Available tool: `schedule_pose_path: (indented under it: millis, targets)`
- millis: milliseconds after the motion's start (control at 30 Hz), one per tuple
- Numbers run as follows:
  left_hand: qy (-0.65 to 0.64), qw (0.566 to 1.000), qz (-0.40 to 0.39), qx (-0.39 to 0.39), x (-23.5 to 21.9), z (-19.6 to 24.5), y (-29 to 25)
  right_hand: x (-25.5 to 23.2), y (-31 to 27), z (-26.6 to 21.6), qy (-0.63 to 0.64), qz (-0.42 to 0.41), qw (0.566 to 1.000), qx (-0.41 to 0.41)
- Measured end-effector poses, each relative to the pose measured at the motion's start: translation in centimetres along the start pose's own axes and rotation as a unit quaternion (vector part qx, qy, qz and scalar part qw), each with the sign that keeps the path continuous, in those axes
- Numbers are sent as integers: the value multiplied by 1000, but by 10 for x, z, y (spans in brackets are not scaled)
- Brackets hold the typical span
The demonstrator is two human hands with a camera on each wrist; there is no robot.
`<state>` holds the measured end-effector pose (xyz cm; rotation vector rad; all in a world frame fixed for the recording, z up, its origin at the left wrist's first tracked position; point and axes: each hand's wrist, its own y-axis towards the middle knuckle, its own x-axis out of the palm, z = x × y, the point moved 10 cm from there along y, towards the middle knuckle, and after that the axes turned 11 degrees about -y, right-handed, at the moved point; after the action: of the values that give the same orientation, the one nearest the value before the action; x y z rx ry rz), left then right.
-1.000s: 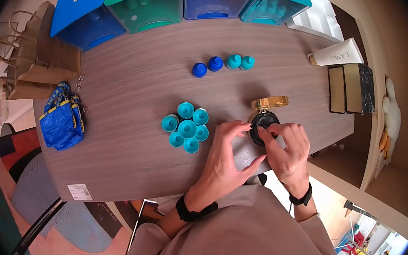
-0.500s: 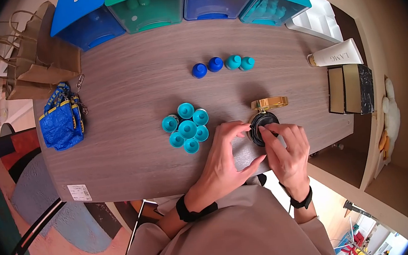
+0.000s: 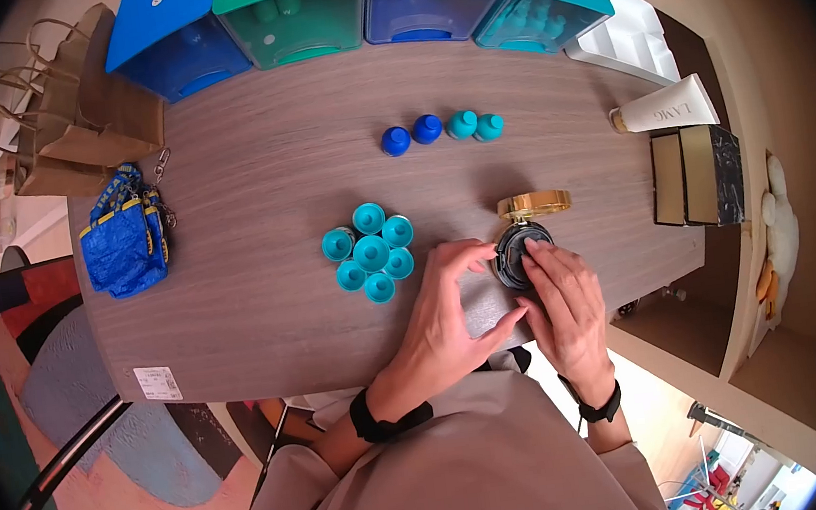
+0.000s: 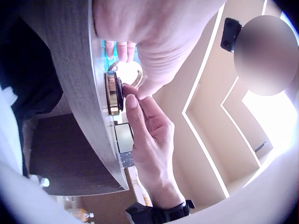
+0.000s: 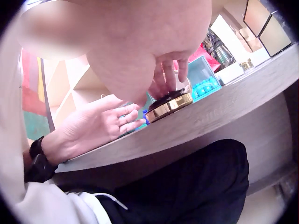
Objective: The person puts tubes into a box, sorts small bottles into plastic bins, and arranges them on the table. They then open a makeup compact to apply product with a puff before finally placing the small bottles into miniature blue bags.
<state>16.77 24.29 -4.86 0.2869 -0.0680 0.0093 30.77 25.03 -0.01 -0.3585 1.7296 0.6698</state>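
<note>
A round makeup compact point(image 3: 510, 261) with a black inside lies on the table near its front edge, its gold lid point(image 3: 534, 204) raised at the back. My right hand point(image 3: 570, 317) rests its extended fingertips on the black inside, the thumb apart from the fingers. In the right wrist view those fingers reach down behind the compact's gold rim point(image 5: 170, 106). My left hand point(image 3: 444, 321) stands at the compact's left side, bent fingertips right at the rim, thumb spread away below.
Several teal cups point(image 3: 372, 254) form a cluster left of the hands. Two blue bottles point(image 3: 427, 129) and two teal bottles point(image 3: 463, 125) stand behind. Coloured bins point(image 3: 294, 26) line the back. A white tube point(image 3: 668, 106) and a box point(image 3: 696, 176) sit right, a blue bag point(image 3: 125, 245) left.
My right hand has gone from pinching at the compact's inside to laying straighter fingers on it. My left hand stays at the rim. The head view has shifted slightly.
</note>
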Motion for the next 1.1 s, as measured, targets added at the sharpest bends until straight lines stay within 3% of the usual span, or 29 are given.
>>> schedule_pose_path:
  millis: [333, 600, 800, 1100]
  targets:
    - [40, 999, -9, 10, 0, 3, 0, -35, 22, 24, -7, 55, 998, 10]
    - [73, 996, -42, -30, 7, 2, 3, -8, 44, 36, 114, -94, 988, 38]
    - [94, 993, -74, -22, 21, 4, 9, -12, 25, 32, 98, -27, 995, -14]
    - [112, 985, -130, -10, 35, 10, 20, 3, 3, 39, 138, -17, 990, 20]
